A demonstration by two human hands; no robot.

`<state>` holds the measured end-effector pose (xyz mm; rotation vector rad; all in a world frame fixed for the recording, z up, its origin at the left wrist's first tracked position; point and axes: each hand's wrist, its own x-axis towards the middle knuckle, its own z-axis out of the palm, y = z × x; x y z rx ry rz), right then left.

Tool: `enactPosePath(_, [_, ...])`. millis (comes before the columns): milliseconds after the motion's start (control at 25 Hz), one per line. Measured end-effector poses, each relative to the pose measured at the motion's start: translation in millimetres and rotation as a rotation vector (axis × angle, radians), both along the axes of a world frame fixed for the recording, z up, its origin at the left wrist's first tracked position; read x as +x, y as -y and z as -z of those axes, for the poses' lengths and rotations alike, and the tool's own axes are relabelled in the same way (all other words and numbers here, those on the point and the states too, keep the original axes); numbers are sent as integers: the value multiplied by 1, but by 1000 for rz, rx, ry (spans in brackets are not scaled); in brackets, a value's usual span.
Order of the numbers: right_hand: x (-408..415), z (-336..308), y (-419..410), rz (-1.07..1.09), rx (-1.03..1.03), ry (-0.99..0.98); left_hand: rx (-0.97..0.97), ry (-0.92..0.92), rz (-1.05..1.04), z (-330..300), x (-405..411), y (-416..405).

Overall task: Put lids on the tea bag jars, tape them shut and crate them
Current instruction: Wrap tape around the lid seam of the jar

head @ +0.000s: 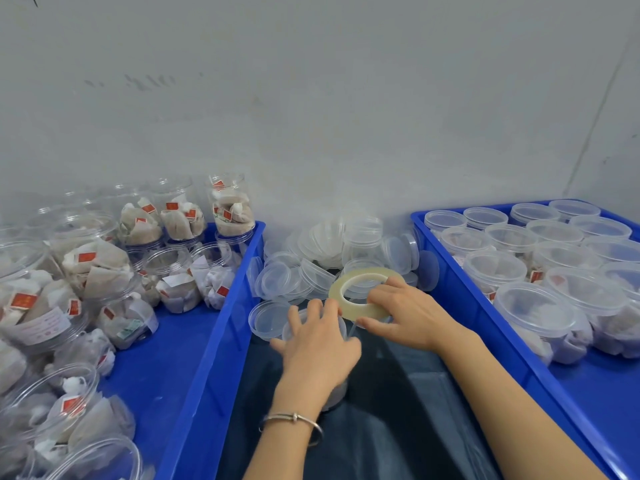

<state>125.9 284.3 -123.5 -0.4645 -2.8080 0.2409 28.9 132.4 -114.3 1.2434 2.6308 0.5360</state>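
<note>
Head view showed the left hand (pixel 320 344) spread over the lidded jar (pixel 337 389) being worked on, which stood upright on the dark surface (pixel 408 410) between the two blue crates, a little toward 6 o'clock of frame centre; its grip was clamped down on the lid and upper wall, fingers draped over the rim. Just toward 2 o'clock of that hand, the right hand (pixel 412 317) pinched a roll of clear tape (pixel 360 292) between thumb and fingers, the roll held close against the jar's lid edge; whether a strand already ran onto the jar could not be told. At 9 o'clock the left crate (pixel 221 327) held open jars (pixel 93 268) stuffed with tea bags, some lying on their sides; at 3 o'clock the right crate (pixel 460 299) held capped jars (pixel 540 306) standing in rows. A heap of loose lids (pixel 277 278) lay at 12 o'clock of the hands. The jar looked to be thin clear plastic with a light load, so it would likely flex under a hard squeeze and slide easily; a flat palm on the lid seemed the safest hold while tape went round the seam. The tape itself seemed thin and clingy, best guided by the roll's rim.
</note>
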Motion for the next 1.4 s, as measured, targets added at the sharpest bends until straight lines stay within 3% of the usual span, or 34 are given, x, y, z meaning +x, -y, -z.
enactPosePath(120, [-1, -2, 5, 1, -4, 0, 176, -259, -109, 13, 10, 1])
enactPosePath(200, [-3, 1, 7, 13, 4, -17, 237, -306, -123, 18, 9, -1])
enactPosePath(1000, [-2, 4, 14, 89, 36, -39, 356, -321, -88, 22, 1, -2])
enactPosePath(1400, [-4, 3, 52, 428, 167, -103, 335, -272, 5, 18, -20, -18])
